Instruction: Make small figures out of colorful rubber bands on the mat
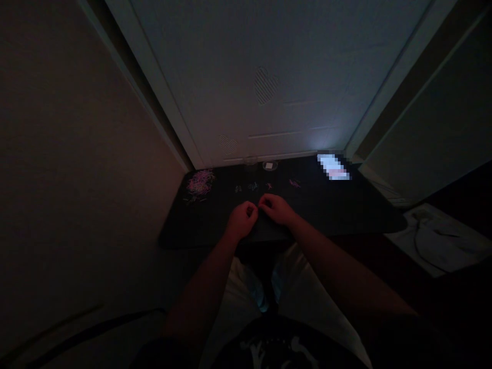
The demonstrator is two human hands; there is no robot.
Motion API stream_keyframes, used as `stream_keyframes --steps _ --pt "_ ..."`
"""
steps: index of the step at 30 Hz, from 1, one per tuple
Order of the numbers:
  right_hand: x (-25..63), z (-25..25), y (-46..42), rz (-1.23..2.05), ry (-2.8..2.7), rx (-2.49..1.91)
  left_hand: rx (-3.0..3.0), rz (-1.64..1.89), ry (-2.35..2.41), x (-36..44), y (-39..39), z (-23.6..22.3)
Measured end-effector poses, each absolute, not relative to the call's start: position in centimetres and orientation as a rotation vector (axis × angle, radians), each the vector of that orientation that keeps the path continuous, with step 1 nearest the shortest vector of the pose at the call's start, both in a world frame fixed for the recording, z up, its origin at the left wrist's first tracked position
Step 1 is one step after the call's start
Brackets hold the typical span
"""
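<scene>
Over the front middle of a dark tabletop (215, 225), my left hand (243, 220) is closed in a pinch. Fingertips nearly touching it, my right hand (277, 209) is pinched too. Whatever lies between the fingers is too small and dim to name. Just beyond my hands sit small separate clusters of thin pieces: two greyish clusters (252, 186), a reddish cluster (269, 185) and a pink-purple cluster (294, 183). At the left end lies a heap of thin pink, purple and pale pieces (200, 183), with a few loose ones at its front edge.
A clear container (251, 164) and a round clear dish or lid (269, 166) with a white square stand at the back edge. A lit screen (333, 167), blurred out, lies at the back right. A pale door (246, 102) rises behind; a wall stands left.
</scene>
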State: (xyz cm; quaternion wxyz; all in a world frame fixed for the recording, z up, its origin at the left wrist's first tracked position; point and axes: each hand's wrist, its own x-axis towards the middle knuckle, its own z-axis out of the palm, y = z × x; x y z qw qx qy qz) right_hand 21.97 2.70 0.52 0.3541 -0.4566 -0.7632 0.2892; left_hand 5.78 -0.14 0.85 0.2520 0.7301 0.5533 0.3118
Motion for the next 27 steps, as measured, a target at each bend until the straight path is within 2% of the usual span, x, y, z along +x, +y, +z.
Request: stream_keyframes --steps 15,27 --pt "22.01 0.41 2.7 0.705 -1.934 -1.19 1.813 1.096 1.579 5.65 0.04 1.02" --pt "22.21 0.55 2.56 0.879 -1.882 -1.114 1.883 1.009 1.5 5.65 0.07 0.68"
